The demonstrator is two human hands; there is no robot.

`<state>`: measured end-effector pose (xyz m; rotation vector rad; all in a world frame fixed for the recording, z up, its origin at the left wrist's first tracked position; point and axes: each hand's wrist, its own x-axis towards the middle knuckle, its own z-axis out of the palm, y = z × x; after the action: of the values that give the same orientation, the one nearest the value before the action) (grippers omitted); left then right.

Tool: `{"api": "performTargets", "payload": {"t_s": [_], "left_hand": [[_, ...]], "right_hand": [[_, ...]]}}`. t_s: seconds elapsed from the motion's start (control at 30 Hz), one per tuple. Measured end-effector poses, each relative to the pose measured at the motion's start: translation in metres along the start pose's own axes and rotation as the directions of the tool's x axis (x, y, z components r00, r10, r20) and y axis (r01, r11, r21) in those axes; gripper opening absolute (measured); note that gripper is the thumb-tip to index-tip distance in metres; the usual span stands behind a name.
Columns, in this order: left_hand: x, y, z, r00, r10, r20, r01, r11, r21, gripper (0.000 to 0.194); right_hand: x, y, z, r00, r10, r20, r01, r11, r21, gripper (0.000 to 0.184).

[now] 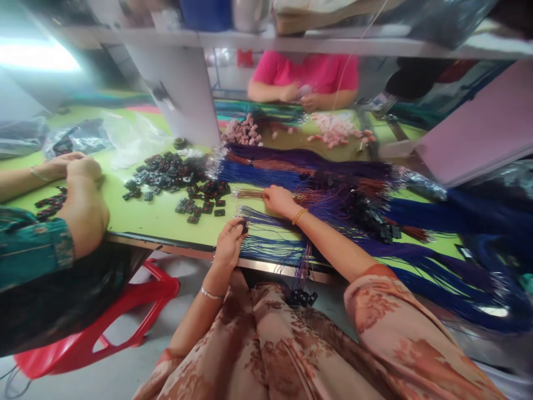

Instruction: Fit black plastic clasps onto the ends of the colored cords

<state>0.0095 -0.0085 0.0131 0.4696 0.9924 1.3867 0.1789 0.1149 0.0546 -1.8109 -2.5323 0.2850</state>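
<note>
Near the table's front edge, my left hand [229,244] pinches a small black plastic connector [244,226] between thumb and fingers. Farther in, my right hand [280,200] has its fingers closed over a bundle of thin brown wires [250,194]; whether it grips one of them is hidden. Blue wires [266,215] with bare metal ends lie between my two hands. Left of them spreads a heap of black connectors [170,169], with several loose ones nearer the edge. A few wires with black connectors [302,298] on their ends hang over the front edge.
Long purple and blue wire bundles [441,261] cover the right side. At left, a co-worker's hands [85,166] work beside black connectors [52,204]. Across the table sits a person in a pink top [306,75], near pale pink connectors [333,129]. A red stool [145,300] stands below.
</note>
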Motion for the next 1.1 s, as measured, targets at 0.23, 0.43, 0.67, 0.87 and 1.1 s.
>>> {"api": "performTargets", "payload": {"t_s": [0.23, 0.43, 0.67, 0.87, 1.1], "left_hand": [[0.002, -0.002, -0.003, 1.000, -0.013, 0.008, 0.013, 1.000, -0.014, 0.024], [0.002, -0.003, -0.003, 1.000, -0.017, 0.013, 0.017, 1.000, -0.012, 0.027], [0.001, -0.003, -0.005, 1.000, -0.012, 0.019, 0.012, 1.000, -0.009, 0.027], [0.000, -0.002, -0.004, 0.999, 0.001, 0.041, -0.001, 1.000, -0.007, 0.026], [0.000, 0.000, -0.002, 0.999, -0.014, 0.049, 0.014, 1.000, -0.009, 0.025]], "right_hand": [[0.005, 0.002, 0.003, 0.997, -0.059, -0.051, 0.054, 0.995, -0.081, 0.026], [0.008, -0.022, -0.005, 0.961, -0.223, -0.166, 0.261, 0.929, 0.264, 0.018], [-0.005, -0.049, -0.005, 0.918, -0.293, -0.266, 0.396, 0.699, 0.596, 0.011], [-0.045, -0.035, 0.005, 0.938, -0.274, -0.213, 0.344, 0.649, 0.678, 0.011], [-0.061, -0.035, 0.020, 0.941, -0.258, -0.218, 0.338, 0.708, 0.620, 0.008]]}}
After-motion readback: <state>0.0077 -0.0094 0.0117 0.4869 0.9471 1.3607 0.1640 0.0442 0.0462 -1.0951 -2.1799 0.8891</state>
